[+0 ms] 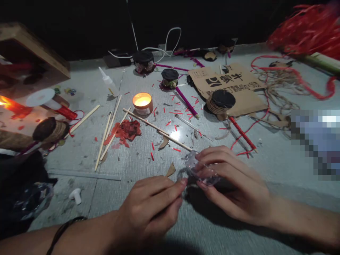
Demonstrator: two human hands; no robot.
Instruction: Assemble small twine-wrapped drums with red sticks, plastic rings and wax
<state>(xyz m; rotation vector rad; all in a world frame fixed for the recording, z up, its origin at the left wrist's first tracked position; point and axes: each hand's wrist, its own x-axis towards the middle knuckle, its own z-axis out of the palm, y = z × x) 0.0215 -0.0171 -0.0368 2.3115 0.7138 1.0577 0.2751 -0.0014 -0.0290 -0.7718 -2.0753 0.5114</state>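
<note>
My right hand (233, 184) has its fingers curled round a clear, shiny plastic piece (192, 163), held just above the table near the end of a wooden stick. Whether it is a cup or a cut bottle part I cannot tell. To its left my left hand (156, 202) is closed in a pinch, fingertips close to the plastic; what lies between them, if anything, is hidden. A small brown scrap (171, 170) shows just beyond the left knuckles. Past the hands, a lit tin candle (142, 102) stands by a patch of red wax (124, 131) with wooden sticks (108, 138) across it.
Black-topped small drums with handles, one twine-wrapped (221, 102), lie around a cardboard sheet (228, 85). A glue bottle (108, 81) stands behind the sticks. At left are a clear glue stick (85, 174) and a white nozzle (76, 196); red cord (268, 102) trails right.
</note>
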